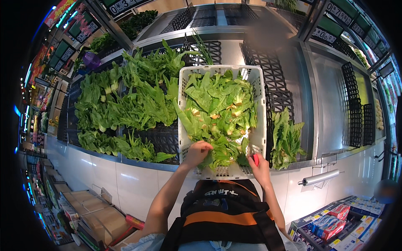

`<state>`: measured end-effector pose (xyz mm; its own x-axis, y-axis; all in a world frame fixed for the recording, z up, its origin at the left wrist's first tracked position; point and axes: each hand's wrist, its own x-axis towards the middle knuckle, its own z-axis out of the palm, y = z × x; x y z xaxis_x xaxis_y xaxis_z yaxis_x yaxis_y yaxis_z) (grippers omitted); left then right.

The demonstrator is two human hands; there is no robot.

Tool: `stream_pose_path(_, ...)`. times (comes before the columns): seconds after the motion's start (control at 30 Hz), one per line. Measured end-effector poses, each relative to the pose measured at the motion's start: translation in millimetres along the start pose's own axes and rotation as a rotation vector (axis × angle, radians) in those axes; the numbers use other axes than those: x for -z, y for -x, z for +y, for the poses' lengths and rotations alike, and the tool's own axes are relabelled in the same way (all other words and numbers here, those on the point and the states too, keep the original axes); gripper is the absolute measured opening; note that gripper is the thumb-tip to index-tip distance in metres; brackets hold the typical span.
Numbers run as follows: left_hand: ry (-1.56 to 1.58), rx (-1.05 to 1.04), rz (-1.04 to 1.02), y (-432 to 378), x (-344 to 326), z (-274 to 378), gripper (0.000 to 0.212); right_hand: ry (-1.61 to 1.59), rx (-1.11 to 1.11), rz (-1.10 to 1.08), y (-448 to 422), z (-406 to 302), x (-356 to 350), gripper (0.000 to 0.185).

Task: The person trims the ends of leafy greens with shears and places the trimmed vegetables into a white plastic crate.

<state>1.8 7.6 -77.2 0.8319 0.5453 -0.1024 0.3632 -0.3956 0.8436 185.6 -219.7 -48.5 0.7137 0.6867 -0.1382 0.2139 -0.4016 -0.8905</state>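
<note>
A white perforated plastic crate (181, 94) stands before me, holding leafy green vegetables (220, 94) with pale cut stem ends and brownish leaf scraps. At its near left, my left hand (198, 153) has its fingers bent together against the leaves of the nearest bunch (224, 153). Whether a leaf is pinched between them is hard to make out. My right hand (260, 169), at the crate's near right, is closed around a small tool with a red handle (256, 160). The rest of that tool is hidden by the hand and leaves.
Leafy bunches (147, 97) fill the display left of the crate; another bunch (286, 138) lies to its right. Black plastic lattice racks (273, 72) stand behind. A plastic bag roll (320, 178) hangs at the front. Boxed goods (333, 222) are low right, cardboard boxes (91, 210) low left.
</note>
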Motion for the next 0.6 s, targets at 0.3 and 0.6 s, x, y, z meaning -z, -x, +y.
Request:
stream_pose_path(0.3, 0.042, 0.113, -0.126, 14, 2, -14, 0.018, 0.065, 0.264, -0.150, -27, -15, -41, 0.025)
stream_pose_path(0.6, 0.700, 0.177, -0.166, 27, -7, 20, 0.023, 0.023, 0.221, -0.316, -29, -9, -83, 0.041)
